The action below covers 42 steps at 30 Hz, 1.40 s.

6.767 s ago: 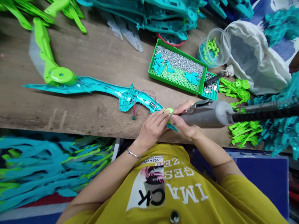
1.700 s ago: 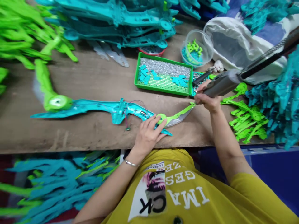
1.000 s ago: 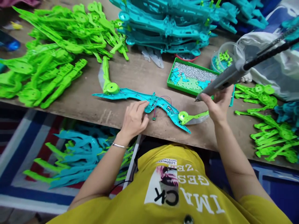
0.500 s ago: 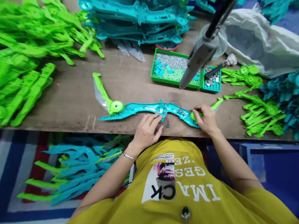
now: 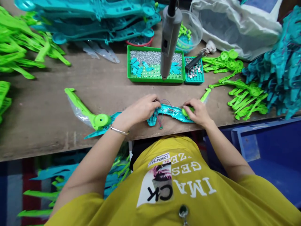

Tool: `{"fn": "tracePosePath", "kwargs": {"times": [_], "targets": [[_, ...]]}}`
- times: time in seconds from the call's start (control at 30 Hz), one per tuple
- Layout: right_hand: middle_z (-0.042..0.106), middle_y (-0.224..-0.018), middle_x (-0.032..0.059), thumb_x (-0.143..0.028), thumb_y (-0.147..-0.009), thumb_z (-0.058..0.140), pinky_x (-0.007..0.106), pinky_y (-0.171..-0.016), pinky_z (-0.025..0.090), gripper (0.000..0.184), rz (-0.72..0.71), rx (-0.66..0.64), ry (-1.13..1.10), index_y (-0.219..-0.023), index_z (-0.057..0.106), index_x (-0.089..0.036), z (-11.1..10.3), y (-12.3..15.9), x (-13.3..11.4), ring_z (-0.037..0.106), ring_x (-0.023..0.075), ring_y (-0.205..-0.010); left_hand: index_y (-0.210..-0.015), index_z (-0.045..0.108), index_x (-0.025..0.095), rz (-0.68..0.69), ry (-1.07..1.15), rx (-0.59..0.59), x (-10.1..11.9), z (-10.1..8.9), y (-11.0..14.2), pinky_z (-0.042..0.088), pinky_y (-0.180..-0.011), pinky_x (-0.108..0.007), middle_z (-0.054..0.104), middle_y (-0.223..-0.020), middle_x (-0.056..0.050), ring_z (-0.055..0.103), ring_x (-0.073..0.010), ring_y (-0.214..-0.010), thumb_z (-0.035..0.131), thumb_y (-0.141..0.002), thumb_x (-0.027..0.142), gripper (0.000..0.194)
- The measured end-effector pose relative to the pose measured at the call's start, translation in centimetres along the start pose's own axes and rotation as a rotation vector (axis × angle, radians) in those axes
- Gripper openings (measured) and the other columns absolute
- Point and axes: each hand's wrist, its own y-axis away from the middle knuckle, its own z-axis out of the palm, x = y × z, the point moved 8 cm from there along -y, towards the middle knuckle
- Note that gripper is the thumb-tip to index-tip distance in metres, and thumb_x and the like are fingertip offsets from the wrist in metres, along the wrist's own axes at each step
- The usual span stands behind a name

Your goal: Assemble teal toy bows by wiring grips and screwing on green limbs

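A: Where is the turquoise frame [image 5: 176, 114] lying?
B: Across the brown table [image 5: 50, 103], near its front edge.
A: And the hands?
B: The left hand [image 5: 141, 108] is arching over the frame's middle, fingers curling near thin wires [image 5: 159, 120]; I can't tell if they're pinching. The right hand [image 5: 198, 112] is bending over the green disc [image 5: 185, 112] at the right end, fingers curved; I can't tell their grip.

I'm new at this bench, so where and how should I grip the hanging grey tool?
Probably around the middle of the grey tool, from the wearer's side: it hangs nearly upright, tip down, cord on top, and nothing blocks its straight body there.
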Motion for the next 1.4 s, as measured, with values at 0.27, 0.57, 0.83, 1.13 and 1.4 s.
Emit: {"fn": "tracePosePath", "kwargs": {"times": [0.27, 0.57, 0.83, 1.13, 1.4], "targets": [[0.075, -0.089, 0.0070, -0.029, -0.096, 0.058, 0.039, -0.082, 0.050, 0.014, 0.018, -0.047, -0.041, -0.090, 0.067, -0.021, 0.1, -0.4, 0.0, 0.069, 0.0228, -0.085, -0.091, 0.067, 0.016, 0.022, -0.013, -0.113, 0.1, -0.5, -0.5, 0.053, -0.078, -0.032, 0.060, -0.096, -0.008, 0.060, -0.0187, -0.081, 0.043, -0.095, 0.014, 0.025], [0.072, -0.105, 0.0111, -0.022, -0.093, 0.059, 0.044, -0.088, 0.051, 0.008, -0.037, 0.017, -0.016, -0.099, 0.066, -0.022, -0.5, -0.5, -3.8, 0.066, 0.0279, -0.101, -0.103, 0.066, 0.018, -0.035, 0.132, 0.202, 1.9, -1.6, 2.2, 0.054, -0.097, -0.042, 0.065, -0.120, -0.013, 0.062, -0.0246, -0.110, 0.047, -0.102, 0.023, 0.020], [0.073, -0.093, 0.0087, -0.017, -0.097, 0.052, 0.040, -0.078, 0.051, 0.014, -0.093, -0.006, -0.031, -0.096, 0.066, -0.022, 1.0, 0.0, -7.6, 0.066, 0.0250, -0.087, -0.107, 0.069, 0.017, -0.216, 0.122, 0.435, 2.3, -0.6, 4.4, 0.055, -0.088, -0.031, 0.076, -0.099, -0.007, 0.071, -0.0182, -0.095, 0.051, -0.104, 0.023, 0.019], [0.073, -0.088, 0.0085, -0.044, -0.089, 0.070, 0.045, -0.074, 0.048, 0.023, -0.005, 0.073, -0.047, -0.094, 0.058, -0.025, 4.3, 3.1, -10.7, 0.066, 0.0285, -0.081, -0.108, 0.069, 0.017, -0.370, 0.213, 0.421, 0.9, -0.3, 4.3, 0.055, -0.087, -0.029, 0.078, -0.102, -0.006, 0.074, -0.0180, -0.095, 0.057, -0.099, 0.020, 0.016], [0.074, -0.093, 0.0082, -0.016, -0.091, 0.056, 0.042, -0.077, 0.046, 0.023, -0.013, 0.154, 0.050, -0.113, 0.057, -0.022, 4.6, 2.4, -11.4, 0.068, 0.0263, -0.084, -0.107, 0.069, 0.018, -0.345, 0.155, 0.443, 1.1, -0.4, 4.4, 0.054, -0.086, -0.030, 0.077, -0.099, -0.006, 0.073, -0.0196, -0.095, 0.056, -0.099, 0.019, 0.016]]}}
